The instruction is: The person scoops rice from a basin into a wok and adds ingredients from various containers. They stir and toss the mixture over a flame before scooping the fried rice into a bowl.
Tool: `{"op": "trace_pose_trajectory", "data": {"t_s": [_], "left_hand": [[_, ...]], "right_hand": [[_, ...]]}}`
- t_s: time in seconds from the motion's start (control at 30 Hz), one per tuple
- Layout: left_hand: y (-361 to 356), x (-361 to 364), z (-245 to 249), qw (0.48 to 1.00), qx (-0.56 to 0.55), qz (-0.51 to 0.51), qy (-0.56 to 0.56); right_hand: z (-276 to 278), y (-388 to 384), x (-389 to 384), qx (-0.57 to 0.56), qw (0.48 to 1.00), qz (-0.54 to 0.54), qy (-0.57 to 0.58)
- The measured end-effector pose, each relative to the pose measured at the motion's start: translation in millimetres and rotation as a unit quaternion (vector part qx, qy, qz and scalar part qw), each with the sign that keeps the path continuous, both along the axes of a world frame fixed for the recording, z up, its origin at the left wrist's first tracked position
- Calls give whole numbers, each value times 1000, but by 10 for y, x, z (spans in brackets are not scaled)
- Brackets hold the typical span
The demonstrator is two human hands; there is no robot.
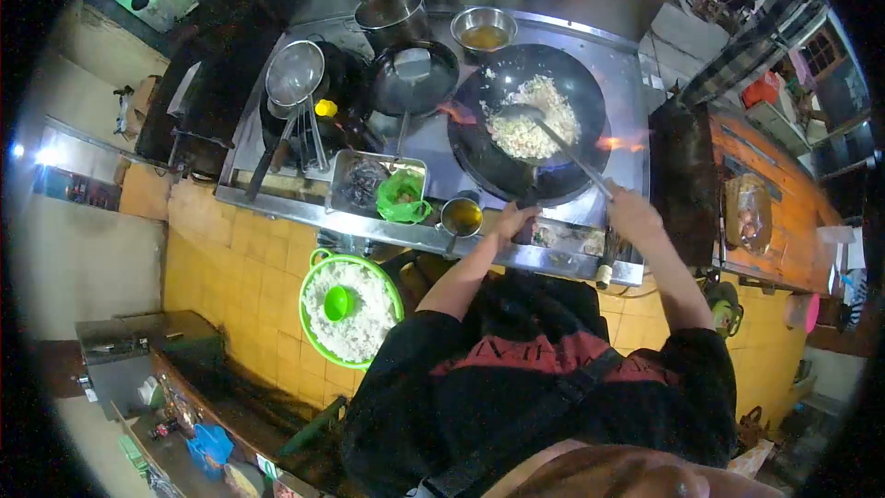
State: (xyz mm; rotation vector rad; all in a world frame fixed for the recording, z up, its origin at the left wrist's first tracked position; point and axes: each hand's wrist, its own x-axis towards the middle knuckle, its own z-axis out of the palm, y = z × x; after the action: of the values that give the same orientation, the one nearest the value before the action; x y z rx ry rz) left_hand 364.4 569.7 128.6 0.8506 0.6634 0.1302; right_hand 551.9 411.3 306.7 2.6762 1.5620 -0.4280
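A large black wok [475, 143] sits on the stove with fried rice [544, 120] in it, and flames show at its sides. My right hand [633, 214] is closed round the handle of a metal ladle [572, 155], whose bowl rests in the rice. At the wok's near edge, my left hand [513, 219] is closed at the wok's handle; its fingertips are small in view. Left of that hand stands a small metal cup [461, 217] of yellowish liquid. Behind the wok is a metal bowl [484, 29] with liquid.
A small pan [413, 83], a pot [392, 14] and strainers [295, 74] stand at the stove's left. A metal tray [339, 186] holds a green bag [403, 196]. Below it is a green basin [395, 300] of white rice. An orange wooden table [774, 175] stands at the right.
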Motion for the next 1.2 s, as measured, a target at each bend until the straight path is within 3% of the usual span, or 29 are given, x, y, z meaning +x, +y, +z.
{"op": "trace_pose_trajectory", "data": {"t_s": [0.03,0.13,0.17,0.27,0.3,0.33,0.4,0.43,0.5,0.57,0.63,0.7,0.8,0.87,0.93,1.0,1.03,1.07,1.1,1.13,1.17,1.2], "left_hand": [[-10,-23,41,1000,-4,1,-6],[17,-26,143,1000,-2,-12,-2],[21,-8,80,1000,-2,-11,1],[-4,41,-167,1000,2,4,-2],[31,27,-220,1000,13,13,-8],[60,8,-105,1000,17,10,-8],[-19,-31,197,999,45,14,18],[2,-32,85,998,51,-2,-22],[-34,-35,130,999,41,1,-5],[-18,-29,82,1000,10,1,-18],[-29,-53,154,1000,9,4,-4],[-28,-42,178,1000,7,3,9],[33,-2,161,999,-28,7,-19],[58,14,221,999,-22,-25,19],[52,76,175,999,10,8,53],[31,-7,330,998,19,-63,0],[-55,34,539,993,-40,-47,96],[-203,215,113,996,-17,30,76],[-483,211,1051,977,53,80,192],[-579,151,1339,975,-208,80,0],[-610,139,1557,954,-291,39,-64],[-669,28,2031,954,-299,25,-15]], "right_hand": [[491,96,-100,-50,996,-64,37],[688,247,-214,4,991,-123,42],[389,308,-116,21,993,-118,20],[-1587,347,539,122,991,-46,-8],[-1104,328,72,203,979,-20,-9],[-692,301,-109,207,978,-23,-9],[-159,194,-250,5,1000,0,11],[-108,30,-33,58,996,63,24],[833,-1,-153,-25,998,-11,53],[1190,-161,-213,-16,999,-1,42],[1196,-238,-274,-9,999,4,36],[1003,-239,-289,-114,991,-36,65],[-220,-171,-153,-51,997,44,-27],[-498,75,-345,-32,999,-25,-2],[-191,14,-320,-31,999,-22,37],[397,-152,-183,-6,992,17,128],[620,-258,-116,-17,993,11,118],[1007,-306,-210,-28,993,-31,113],[1290,-312,-283,-85,984,-93,126],[1371,-341,-362,-53,991,-105,61],[1277,-391,-320,-38,994,-72,79],[1166,-469,-253,-24,994,-40,94]]}}
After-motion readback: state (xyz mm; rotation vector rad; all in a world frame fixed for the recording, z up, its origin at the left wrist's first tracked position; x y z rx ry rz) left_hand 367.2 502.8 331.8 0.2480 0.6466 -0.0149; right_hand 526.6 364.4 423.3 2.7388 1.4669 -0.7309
